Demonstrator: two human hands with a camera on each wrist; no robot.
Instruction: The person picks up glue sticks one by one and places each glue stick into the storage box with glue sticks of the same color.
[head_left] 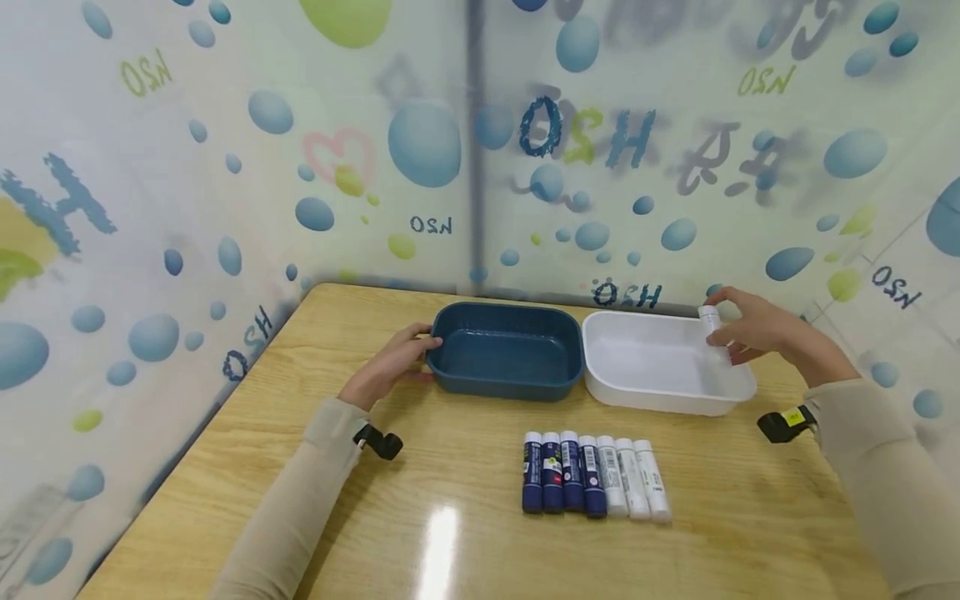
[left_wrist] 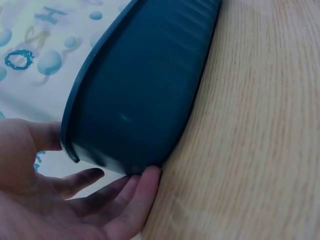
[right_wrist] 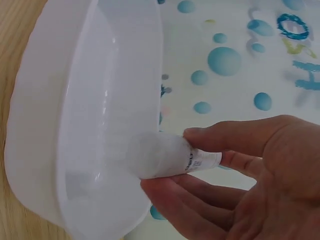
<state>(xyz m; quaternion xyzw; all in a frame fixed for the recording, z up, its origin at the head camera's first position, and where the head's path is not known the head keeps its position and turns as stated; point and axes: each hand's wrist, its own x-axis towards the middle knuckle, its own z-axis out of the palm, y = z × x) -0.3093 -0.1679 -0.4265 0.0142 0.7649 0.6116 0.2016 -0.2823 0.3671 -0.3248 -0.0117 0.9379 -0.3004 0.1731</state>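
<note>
My left hand (head_left: 397,358) grips the left end of a dark blue plastic tray (head_left: 507,388), thumb at the rim and fingertips low against the outer wall (left_wrist: 135,100). Over the right end of a white plastic tray (head_left: 652,398), my right hand (head_left: 761,325) pinches a white glue stick (head_left: 710,321) between thumb and fingers. That stick is tilted in the right wrist view, one end (right_wrist: 145,155) overlapping the white tray's inside. No items show inside either tray.
In front of the trays lies a row of glue sticks, several dark blue (head_left: 552,475) and three white (head_left: 632,479), side by side on the wooden table (head_left: 360,517). The trays stand end to end near the back edge, close to a printed curtain (head_left: 360,108).
</note>
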